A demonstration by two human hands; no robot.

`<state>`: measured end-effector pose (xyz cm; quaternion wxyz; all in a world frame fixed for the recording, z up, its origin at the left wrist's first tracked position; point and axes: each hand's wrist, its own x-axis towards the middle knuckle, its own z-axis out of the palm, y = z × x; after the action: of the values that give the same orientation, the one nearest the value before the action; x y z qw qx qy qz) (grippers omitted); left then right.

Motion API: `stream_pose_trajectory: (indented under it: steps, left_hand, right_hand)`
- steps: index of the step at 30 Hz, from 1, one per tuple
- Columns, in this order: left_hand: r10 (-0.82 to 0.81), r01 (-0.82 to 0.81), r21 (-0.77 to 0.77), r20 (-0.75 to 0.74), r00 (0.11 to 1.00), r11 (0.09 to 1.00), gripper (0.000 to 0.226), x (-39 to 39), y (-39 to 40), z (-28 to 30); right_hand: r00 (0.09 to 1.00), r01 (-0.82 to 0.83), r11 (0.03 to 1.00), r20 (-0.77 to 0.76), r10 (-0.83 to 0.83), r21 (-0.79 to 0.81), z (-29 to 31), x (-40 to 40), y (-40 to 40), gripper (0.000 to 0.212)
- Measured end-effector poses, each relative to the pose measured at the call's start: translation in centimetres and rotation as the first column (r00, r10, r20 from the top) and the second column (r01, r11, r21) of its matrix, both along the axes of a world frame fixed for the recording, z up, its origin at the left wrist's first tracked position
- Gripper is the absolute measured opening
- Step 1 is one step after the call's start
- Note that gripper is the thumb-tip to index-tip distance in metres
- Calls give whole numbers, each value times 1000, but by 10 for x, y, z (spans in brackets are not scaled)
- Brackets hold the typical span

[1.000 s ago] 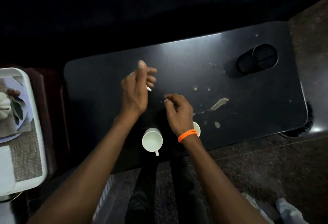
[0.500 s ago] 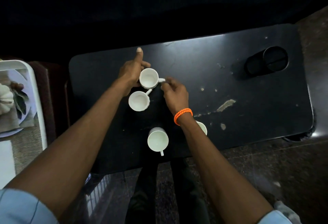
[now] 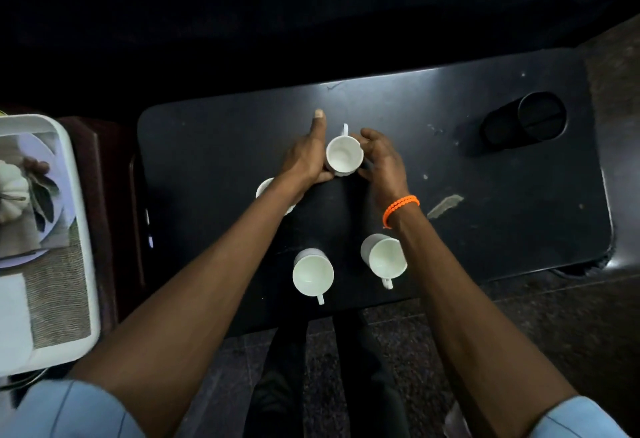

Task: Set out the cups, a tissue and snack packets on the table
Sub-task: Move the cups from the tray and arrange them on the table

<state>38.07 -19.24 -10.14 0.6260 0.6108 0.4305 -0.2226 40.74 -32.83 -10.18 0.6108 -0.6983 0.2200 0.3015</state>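
Observation:
Four white cups stand on the black table (image 3: 485,229). The far cup (image 3: 344,155) sits between my hands, its handle pointing away from me. My left hand (image 3: 306,160) grips its left and near side, fingers curled under the rim and thumb stretched out. My right hand (image 3: 382,165), with an orange bracelet at the wrist, curls round the cup's right side. Another cup (image 3: 266,188) is mostly hidden under my left forearm. Two cups (image 3: 313,274) (image 3: 383,259) stand near the front edge with handles toward me. No tissue or snack packet is recognisable.
A black cylindrical container (image 3: 523,122) lies at the table's far right. Scuffed patches (image 3: 445,205) mark the tabletop. A white tray (image 3: 81,229) at the left holds a plate, a folded napkin and a woven mat. My legs show below the table's front edge.
The far cup has been turned so its handle points away instead of right. My right hand left the handle and moved to the cup's side; my left hand stayed on it.

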Motion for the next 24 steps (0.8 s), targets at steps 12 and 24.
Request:
stream_pose_trajectory:
  steps: [12, 24]
  left_hand:
    - [-192, 189, 178, 1, 981, 966, 93, -18, -38, 4]
    - [-221, 198, 221, 81, 972, 955, 77, -31, -38, 13]
  right_hand:
    - [1000, 18, 999, -6, -19, -37, -14, -7, -29, 30]
    - [925, -94, 896, 296, 240, -433, 6, -26, -26, 44]
